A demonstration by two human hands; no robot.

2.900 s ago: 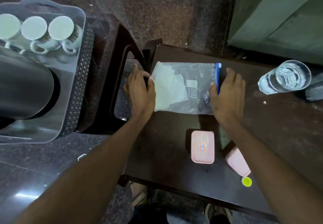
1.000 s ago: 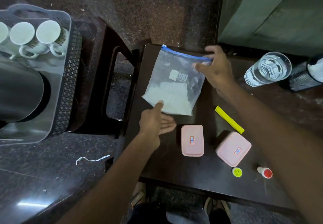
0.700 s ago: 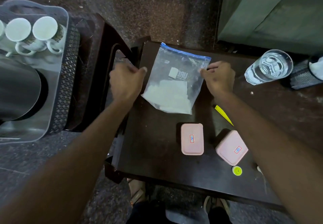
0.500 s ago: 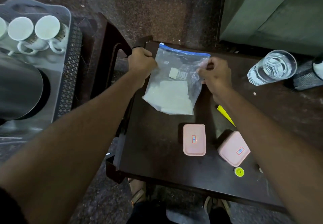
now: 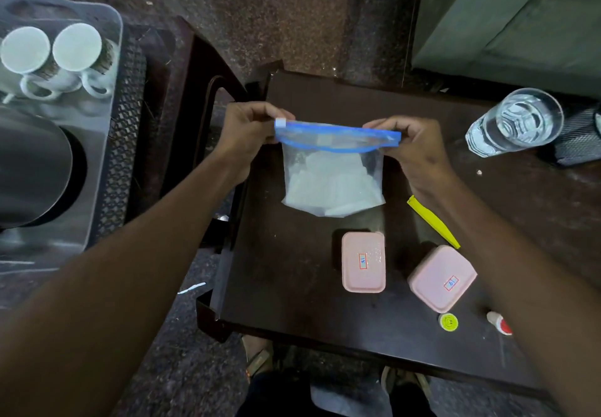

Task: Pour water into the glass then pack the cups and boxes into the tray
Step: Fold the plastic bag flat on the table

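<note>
A person's two hands hold a clear zip bag (image 5: 331,169) up over a dark worktop (image 5: 292,270), seen from above. The left hand (image 5: 250,133) pinches the left end of the bag's blue zip strip (image 5: 338,138), fingers curled round it; the right hand (image 5: 416,150) pinches the right end in the same way. The strip is stretched between them and its two sides stand slightly apart in the middle. White folded material fills the lower part of the bag, whose bottom edge sits at or just above the worktop; which, the view does not settle.

Two pink boxes lie lidded on the worktop nearer the person: one box (image 5: 363,262) straight below the bag, the other (image 5: 442,278) to its right and turned at an angle. Each carries a small label on its lid. A yellow strip (image 5: 432,221) lies slantwise between the right wrist and the angled box. A small yellow cap (image 5: 448,322) and a red-and-white bottle (image 5: 499,323) lie near the worktop's near edge.

A glass (image 5: 517,122) of water stands at the far right of the worktop, well apart from the boxes, beside a black mesh holder (image 5: 582,137).

To the left, on a separate stand, a grey tray (image 5: 97,169) holds two white cups (image 5: 52,55) upside down at its far end, touching side by side, and a large steel vessel (image 5: 29,169) nearer the person.
</note>
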